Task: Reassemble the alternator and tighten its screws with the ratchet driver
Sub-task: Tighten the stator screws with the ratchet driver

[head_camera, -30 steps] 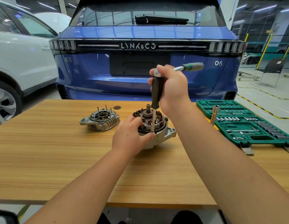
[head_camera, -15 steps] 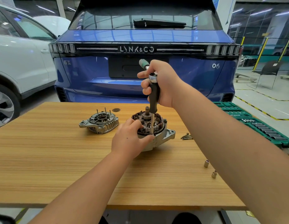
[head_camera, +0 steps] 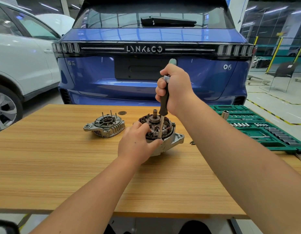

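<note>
Workshop desk [head_camera: 45, 166] of striped wood carries the open grey-metal alternator body [head_camera: 163, 134] at centre; left hand [head_camera: 138, 144] grips its rim, right hand [head_camera: 176, 88] clasps the upright black-handled ratchet driver [head_camera: 164, 100], socket seated on a screw; tightening underway, grey finned cover [head_camera: 105, 125] awaits refitting
</note>
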Action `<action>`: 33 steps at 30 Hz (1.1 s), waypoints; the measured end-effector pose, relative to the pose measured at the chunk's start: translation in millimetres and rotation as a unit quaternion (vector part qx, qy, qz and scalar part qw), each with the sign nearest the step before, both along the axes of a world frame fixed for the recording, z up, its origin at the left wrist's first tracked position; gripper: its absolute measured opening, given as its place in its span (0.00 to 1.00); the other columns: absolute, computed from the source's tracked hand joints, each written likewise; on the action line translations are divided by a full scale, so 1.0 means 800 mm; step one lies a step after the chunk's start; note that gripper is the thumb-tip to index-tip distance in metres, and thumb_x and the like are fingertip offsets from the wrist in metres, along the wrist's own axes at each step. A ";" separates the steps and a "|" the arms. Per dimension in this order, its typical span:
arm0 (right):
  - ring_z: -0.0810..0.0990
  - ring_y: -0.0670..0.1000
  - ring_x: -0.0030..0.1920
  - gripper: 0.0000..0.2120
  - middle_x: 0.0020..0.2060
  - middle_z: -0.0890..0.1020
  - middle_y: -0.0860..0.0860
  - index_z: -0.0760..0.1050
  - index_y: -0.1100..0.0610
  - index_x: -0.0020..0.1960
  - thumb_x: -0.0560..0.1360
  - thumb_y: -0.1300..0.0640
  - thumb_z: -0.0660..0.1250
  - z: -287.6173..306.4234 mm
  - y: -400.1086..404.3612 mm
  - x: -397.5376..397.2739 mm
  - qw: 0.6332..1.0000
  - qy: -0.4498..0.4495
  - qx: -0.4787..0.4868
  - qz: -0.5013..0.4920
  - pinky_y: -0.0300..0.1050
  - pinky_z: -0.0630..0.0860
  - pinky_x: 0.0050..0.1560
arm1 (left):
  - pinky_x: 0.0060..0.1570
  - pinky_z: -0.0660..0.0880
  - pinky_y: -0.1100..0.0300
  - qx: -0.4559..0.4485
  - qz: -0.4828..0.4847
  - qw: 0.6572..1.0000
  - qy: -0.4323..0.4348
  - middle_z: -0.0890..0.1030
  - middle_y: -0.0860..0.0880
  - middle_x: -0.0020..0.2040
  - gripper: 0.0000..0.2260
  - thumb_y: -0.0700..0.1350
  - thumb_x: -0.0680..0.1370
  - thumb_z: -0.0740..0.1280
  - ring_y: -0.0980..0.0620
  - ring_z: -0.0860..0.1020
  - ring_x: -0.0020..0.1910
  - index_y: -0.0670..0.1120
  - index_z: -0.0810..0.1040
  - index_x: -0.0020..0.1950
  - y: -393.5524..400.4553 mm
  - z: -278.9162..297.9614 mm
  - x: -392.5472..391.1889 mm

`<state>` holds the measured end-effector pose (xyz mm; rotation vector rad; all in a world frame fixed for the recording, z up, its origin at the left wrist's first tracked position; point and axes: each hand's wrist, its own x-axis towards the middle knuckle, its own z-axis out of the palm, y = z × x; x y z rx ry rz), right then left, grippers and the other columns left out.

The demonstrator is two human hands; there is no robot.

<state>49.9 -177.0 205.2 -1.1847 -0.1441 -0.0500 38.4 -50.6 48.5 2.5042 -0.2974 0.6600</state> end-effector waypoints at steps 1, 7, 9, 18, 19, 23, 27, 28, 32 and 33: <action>0.63 0.48 0.24 0.05 0.25 0.68 0.50 0.62 0.56 0.45 0.77 0.60 0.58 0.000 0.003 0.000 1.000 -0.003 -0.007 -0.012 0.42 0.64 0.29 | 0.39 0.64 0.57 0.003 0.001 1.000 0.000 0.69 0.57 0.48 0.20 0.66 0.73 0.70 0.52 0.68 0.51 0.53 0.75 0.54 0.000 0.000 0.000; 0.63 0.48 0.25 0.06 0.27 0.68 0.51 0.63 0.57 0.43 0.78 0.60 0.58 0.000 0.009 -0.003 0.999 0.004 -0.019 -0.049 0.42 0.63 0.30 | 0.41 0.64 0.57 0.005 -0.007 1.000 -0.003 0.68 0.58 0.47 0.20 0.66 0.73 0.71 0.53 0.68 0.51 0.53 0.75 0.54 0.002 0.000 0.001; 0.63 0.48 0.26 0.06 0.27 0.68 0.52 0.63 0.57 0.44 0.78 0.60 0.58 0.000 0.008 -0.003 0.998 0.006 -0.020 -0.051 0.42 0.63 0.30 | 0.41 0.65 0.57 0.004 -0.005 1.000 -0.004 0.68 0.58 0.47 0.20 0.66 0.72 0.71 0.53 0.68 0.51 0.53 0.75 0.54 0.001 0.000 0.001; 0.63 0.48 0.24 0.04 0.25 0.68 0.49 0.63 0.54 0.42 0.76 0.58 0.57 0.004 0.001 -0.001 0.999 0.004 -0.049 -0.016 0.41 0.63 0.29 | 0.41 0.63 0.58 0.003 -0.001 1.000 0.018 0.67 0.59 0.46 0.21 0.67 0.72 0.72 0.53 0.67 0.52 0.54 0.77 0.55 0.000 0.003 0.005; 0.63 0.48 0.24 0.05 0.24 0.68 0.49 0.63 0.54 0.42 0.76 0.58 0.57 0.004 0.001 -0.001 0.999 0.005 -0.050 -0.012 0.41 0.63 0.29 | 0.41 0.63 0.58 0.004 -0.001 1.000 0.021 0.67 0.59 0.47 0.21 0.67 0.72 0.72 0.53 0.68 0.52 0.54 0.77 0.55 0.000 0.003 0.005; 0.64 0.48 0.23 0.07 0.24 0.68 0.49 0.63 0.53 0.40 0.76 0.58 0.56 0.005 0.001 -0.001 0.999 0.008 -0.050 -0.007 0.40 0.63 0.29 | 0.39 0.62 0.58 0.003 0.001 1.000 0.022 0.67 0.59 0.47 0.20 0.67 0.71 0.72 0.53 0.67 0.52 0.54 0.77 0.54 0.001 0.004 0.005; 0.63 0.48 0.23 0.07 0.24 0.68 0.49 0.63 0.54 0.40 0.77 0.56 0.53 0.005 -0.002 0.001 0.999 0.014 -0.037 -0.008 0.41 0.62 0.29 | 0.39 0.63 0.58 0.006 0.008 1.000 0.023 0.67 0.59 0.46 0.20 0.67 0.71 0.71 0.52 0.68 0.52 0.55 0.76 0.53 -0.001 0.003 0.005; 0.64 0.49 0.23 0.07 0.24 0.68 0.49 0.62 0.54 0.40 0.78 0.56 0.53 0.005 -0.002 0.002 0.999 0.015 -0.035 -0.011 0.41 0.62 0.29 | 0.40 0.64 0.58 0.009 0.010 1.000 0.021 0.67 0.59 0.47 0.20 0.67 0.71 0.71 0.52 0.68 0.52 0.55 0.75 0.53 -0.002 0.003 0.005; 0.65 0.49 0.24 0.07 0.25 0.71 0.51 0.62 0.55 0.41 0.78 0.56 0.53 -0.002 -0.001 0.002 1.000 0.002 0.015 -0.012 0.40 0.63 0.28 | 0.38 0.64 0.58 0.016 0.023 1.000 0.006 0.69 0.57 0.48 0.18 0.66 0.71 0.69 0.51 0.69 0.51 0.57 0.68 0.49 -0.007 0.001 0.000; 0.65 0.50 0.24 0.07 0.26 0.72 0.52 0.62 0.55 0.41 0.78 0.57 0.53 -0.005 0.000 0.001 0.999 -0.005 0.043 -0.011 0.40 0.63 0.27 | 0.37 0.64 0.58 0.017 0.027 0.999 0.004 0.68 0.56 0.48 0.18 0.66 0.71 0.69 0.51 0.69 0.51 0.57 0.66 0.49 -0.008 0.001 0.000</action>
